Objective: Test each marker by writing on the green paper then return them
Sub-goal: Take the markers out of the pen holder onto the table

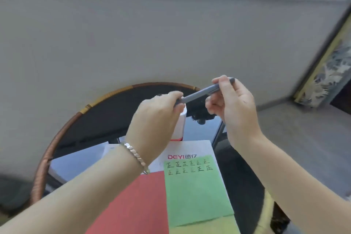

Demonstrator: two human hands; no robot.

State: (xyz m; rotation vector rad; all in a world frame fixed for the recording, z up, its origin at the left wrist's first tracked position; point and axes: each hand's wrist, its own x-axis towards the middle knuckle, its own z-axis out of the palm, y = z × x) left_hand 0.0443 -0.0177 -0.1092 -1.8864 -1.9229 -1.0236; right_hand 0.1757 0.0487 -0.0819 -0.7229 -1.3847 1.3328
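A: Where's the marker (204, 91) relative to the green paper (195, 188)?

B: Up above its far edge, in the air, held level between both hands. The right hand (235, 108) has fingers pinched round the barrel; the left hand (157, 118) is closed over the other end, likely the cap.

A: Why both hands?

B: Looks like capping or uncapping; I can't tell which.

A: And the paper?

B: Flat on a white box (190, 148), beside a red sheet (136, 205), two rows of test marks near its top. A white container (180, 121) stands just beyond, probably where markers go back
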